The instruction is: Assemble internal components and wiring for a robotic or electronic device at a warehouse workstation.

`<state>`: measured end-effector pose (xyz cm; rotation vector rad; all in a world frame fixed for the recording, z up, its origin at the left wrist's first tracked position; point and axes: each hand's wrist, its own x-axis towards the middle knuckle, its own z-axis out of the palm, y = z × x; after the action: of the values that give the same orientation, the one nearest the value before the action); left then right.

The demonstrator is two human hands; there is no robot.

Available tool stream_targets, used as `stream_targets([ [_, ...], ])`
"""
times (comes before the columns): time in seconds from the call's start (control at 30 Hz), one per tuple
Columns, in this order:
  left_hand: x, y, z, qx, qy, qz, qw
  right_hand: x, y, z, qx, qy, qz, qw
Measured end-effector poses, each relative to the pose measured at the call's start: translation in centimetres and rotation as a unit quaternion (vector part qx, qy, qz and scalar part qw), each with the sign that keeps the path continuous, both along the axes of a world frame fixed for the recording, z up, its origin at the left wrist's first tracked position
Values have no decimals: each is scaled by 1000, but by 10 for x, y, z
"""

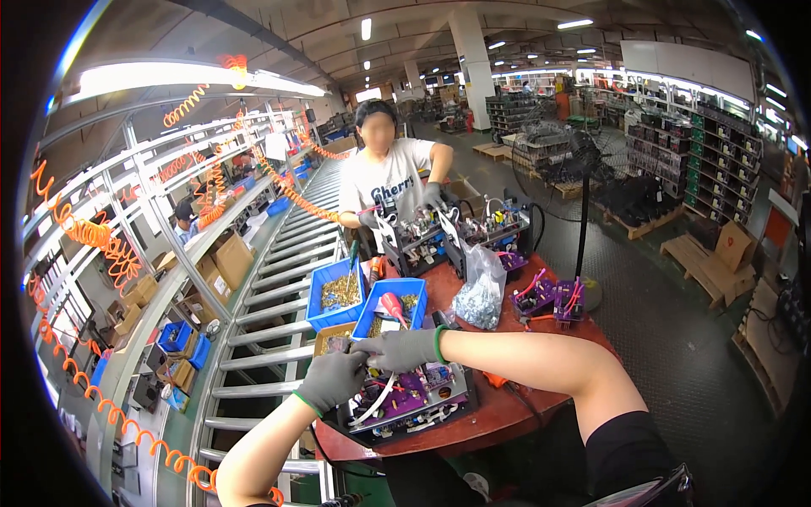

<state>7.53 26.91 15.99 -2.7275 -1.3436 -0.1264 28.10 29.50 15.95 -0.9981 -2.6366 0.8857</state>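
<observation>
An open metal chassis with purple circuit boards (410,390) sits on the red table in front of me. At its far left corner, my left hand (331,382), in a grey glove, has its fingers curled together. My right hand (399,349), gloved alike, reaches across from the right, and its fingers meet the left ones. What lies between the fingertips is too small and too covered to make out. A white strip (374,404) runs over the near left part of the chassis. Just beyond the hands, a red-handled tool (391,304) leans in a blue bin (361,328) of small metal parts.
Another blue bin (314,297) holds more small parts. A clear plastic bag (480,297) of parts and loose purple boards (568,302) lie on the red table (541,406). A co-worker (393,173) handles other units across it. A roller conveyor (258,340) runs along the left.
</observation>
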Motion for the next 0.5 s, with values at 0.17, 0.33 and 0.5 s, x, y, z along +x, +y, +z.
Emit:
stream_targets([
  [0.17, -4, -4, 13, -9, -45, -73, 996, 5, 11, -26, 0, 46, 15, 999],
  [0.33, -17, 0, 16, -45, -77, -65, 994, 9, -12, -21, 97, 13, 56, 994],
  [0.5, -23, -1, -5, -3, -155, -53, 986, -2, -24, -26, 181, 25, 54, 982],
])
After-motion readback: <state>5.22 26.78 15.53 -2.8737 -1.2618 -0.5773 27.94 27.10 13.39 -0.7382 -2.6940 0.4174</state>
